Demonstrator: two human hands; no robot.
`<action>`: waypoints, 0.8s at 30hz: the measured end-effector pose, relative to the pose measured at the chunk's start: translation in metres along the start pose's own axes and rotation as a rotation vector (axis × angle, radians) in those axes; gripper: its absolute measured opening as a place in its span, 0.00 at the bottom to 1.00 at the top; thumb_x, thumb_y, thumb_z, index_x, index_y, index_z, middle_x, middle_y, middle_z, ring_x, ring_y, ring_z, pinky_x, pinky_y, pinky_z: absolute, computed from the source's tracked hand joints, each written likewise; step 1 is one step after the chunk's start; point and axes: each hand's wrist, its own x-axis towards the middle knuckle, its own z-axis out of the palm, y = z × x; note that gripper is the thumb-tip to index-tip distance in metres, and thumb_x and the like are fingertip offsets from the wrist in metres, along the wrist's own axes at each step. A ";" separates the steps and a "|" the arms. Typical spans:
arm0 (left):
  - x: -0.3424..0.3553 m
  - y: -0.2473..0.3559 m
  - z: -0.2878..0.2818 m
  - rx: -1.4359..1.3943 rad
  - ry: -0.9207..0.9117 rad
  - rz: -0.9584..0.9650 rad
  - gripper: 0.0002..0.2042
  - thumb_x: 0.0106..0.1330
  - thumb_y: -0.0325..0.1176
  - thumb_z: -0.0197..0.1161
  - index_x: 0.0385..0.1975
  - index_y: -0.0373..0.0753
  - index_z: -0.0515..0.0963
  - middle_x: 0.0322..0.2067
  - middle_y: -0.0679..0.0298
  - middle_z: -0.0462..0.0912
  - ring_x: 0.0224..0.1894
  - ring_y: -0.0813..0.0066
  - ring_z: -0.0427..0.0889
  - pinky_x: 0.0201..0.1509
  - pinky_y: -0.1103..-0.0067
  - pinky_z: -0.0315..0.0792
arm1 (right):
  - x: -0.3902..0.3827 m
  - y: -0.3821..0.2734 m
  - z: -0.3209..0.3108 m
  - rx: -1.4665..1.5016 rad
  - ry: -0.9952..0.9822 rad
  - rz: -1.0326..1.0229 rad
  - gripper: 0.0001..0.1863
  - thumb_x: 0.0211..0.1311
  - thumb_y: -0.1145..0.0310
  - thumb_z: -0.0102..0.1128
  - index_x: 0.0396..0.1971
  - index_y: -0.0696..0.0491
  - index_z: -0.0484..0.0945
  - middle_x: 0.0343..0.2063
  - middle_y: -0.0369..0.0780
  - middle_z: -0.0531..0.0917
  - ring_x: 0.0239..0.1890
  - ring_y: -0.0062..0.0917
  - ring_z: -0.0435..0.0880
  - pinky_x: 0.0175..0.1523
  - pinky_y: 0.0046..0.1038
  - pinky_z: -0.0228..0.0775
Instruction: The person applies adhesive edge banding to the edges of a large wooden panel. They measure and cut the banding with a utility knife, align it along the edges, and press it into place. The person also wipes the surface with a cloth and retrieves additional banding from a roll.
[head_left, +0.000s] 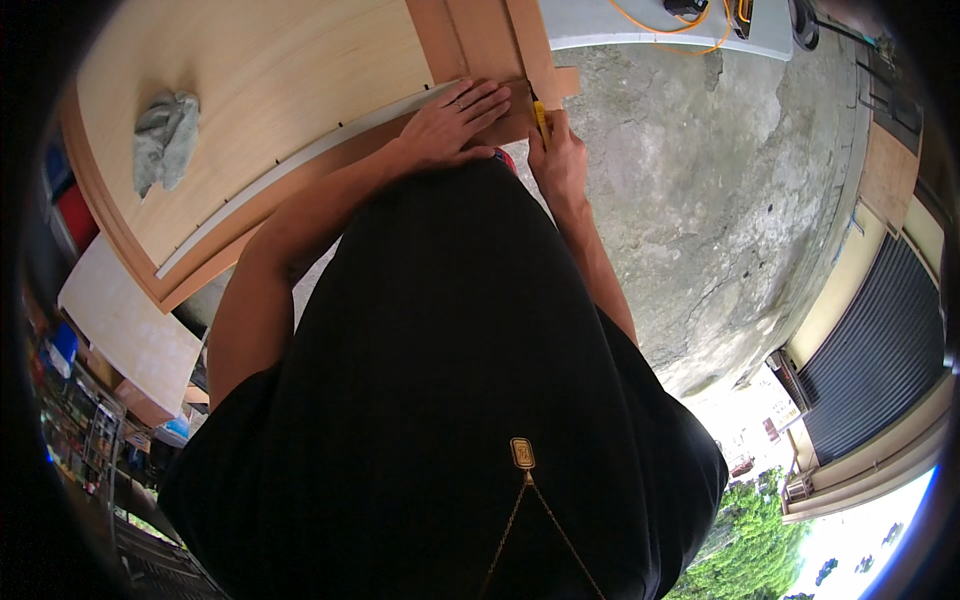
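Note:
My left hand point(452, 125) lies flat with fingers outstretched on the brown wooden frame point(455, 45) edging a pale wood panel point(300, 60). Beside its fingertips ends a long whitish strip point(310, 149), with several small dark marks along it. My right hand point(562, 160) is closed around a slim yellow tool point(541, 115) that looks like a utility knife. The dark tip points at the frame's corner, close to the left fingers. Whether it touches the wood cannot be made out.
A crumpled grey cloth point(165, 145) lies on the panel. Right of the frame is a worn concrete floor point(720, 200). A pale grey table point(640, 25) with an orange cord point(715, 45) stands at the far right. Another whitish board point(130, 310) is at the left.

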 end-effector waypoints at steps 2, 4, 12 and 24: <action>0.000 0.002 -0.001 0.003 -0.010 -0.007 0.37 0.67 0.61 0.42 0.68 0.39 0.54 0.70 0.62 0.52 0.73 0.66 0.47 0.75 0.64 0.40 | 0.002 0.002 0.000 -0.004 -0.020 -0.017 0.13 0.58 0.69 0.57 0.41 0.56 0.68 0.32 0.55 0.80 0.31 0.53 0.81 0.32 0.48 0.73; 0.001 0.001 -0.003 0.015 -0.027 -0.011 0.37 0.67 0.61 0.42 0.68 0.39 0.54 0.70 0.62 0.52 0.73 0.66 0.47 0.75 0.64 0.39 | -0.004 0.005 -0.001 -0.015 -0.044 0.020 0.14 0.57 0.70 0.57 0.42 0.56 0.68 0.32 0.55 0.81 0.31 0.52 0.81 0.33 0.48 0.73; 0.002 0.002 -0.001 0.015 -0.013 -0.020 0.37 0.67 0.61 0.41 0.68 0.39 0.54 0.70 0.62 0.52 0.73 0.65 0.47 0.75 0.63 0.39 | -0.023 0.010 -0.007 -0.025 -0.057 0.030 0.17 0.56 0.70 0.58 0.44 0.55 0.67 0.30 0.54 0.81 0.30 0.53 0.81 0.33 0.49 0.73; 0.012 0.005 0.001 -0.016 0.075 -0.006 0.36 0.65 0.62 0.47 0.67 0.43 0.58 0.68 0.62 0.57 0.72 0.64 0.51 0.74 0.60 0.42 | -0.028 0.008 -0.030 0.023 0.013 0.175 0.16 0.53 0.65 0.65 0.37 0.56 0.72 0.24 0.50 0.81 0.28 0.46 0.83 0.32 0.42 0.74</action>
